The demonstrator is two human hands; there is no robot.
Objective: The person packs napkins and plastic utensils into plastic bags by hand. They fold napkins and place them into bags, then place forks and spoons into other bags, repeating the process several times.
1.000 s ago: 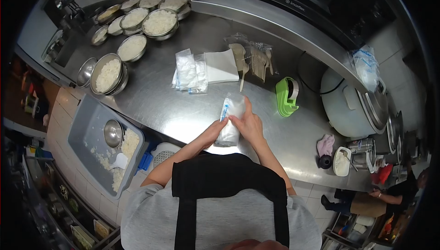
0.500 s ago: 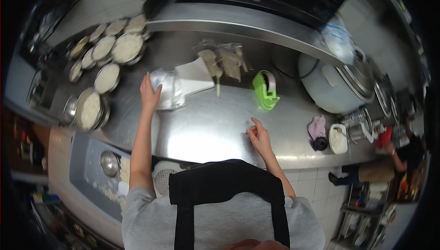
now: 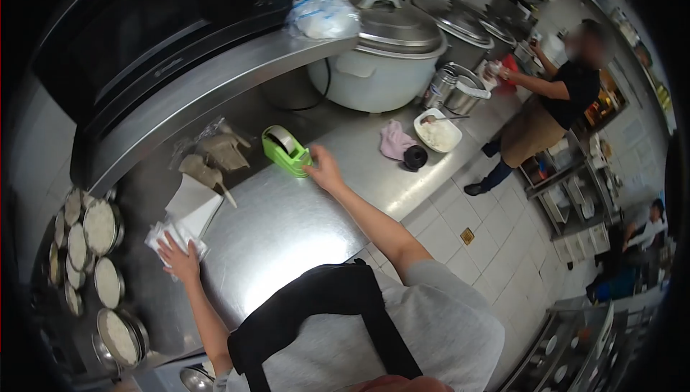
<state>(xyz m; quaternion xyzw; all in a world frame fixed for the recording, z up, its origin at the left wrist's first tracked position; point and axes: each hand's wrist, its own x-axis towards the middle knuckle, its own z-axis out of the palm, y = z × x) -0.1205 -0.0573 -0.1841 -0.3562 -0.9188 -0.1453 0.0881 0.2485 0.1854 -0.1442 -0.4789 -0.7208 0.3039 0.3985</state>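
My left hand (image 3: pixel 180 259) lies with spread fingers on a stack of clear plastic bags (image 3: pixel 159 236). White paper sheets (image 3: pixel 192 203) lie beside the bags, partly under them. At the front end of a green tape dispenser (image 3: pixel 286 153), my right hand (image 3: pixel 326 170) has its thumb and fingers curled against it; a roll of tape sits in the dispenser. Wooden spoons (image 3: pixel 208 176) and a brown bundle in clear plastic (image 3: pixel 226 151) rest behind the paper.
Several metal bowls of white rice (image 3: pixel 100 226) crowd the counter's left end. A large lidded pot (image 3: pixel 381 61), pink cloth (image 3: pixel 395 140), black round object (image 3: pixel 415 157) and white rice container (image 3: pixel 440 133) stand right. An appliance shelf (image 3: pixel 215 79) overhangs the back. A co-worker (image 3: pixel 575 90) stands beyond.
The view has swung to the right. My right hand has reached from above the counter to the tape dispenser. My left hand stays on the plastic bags, its fingers now more spread.
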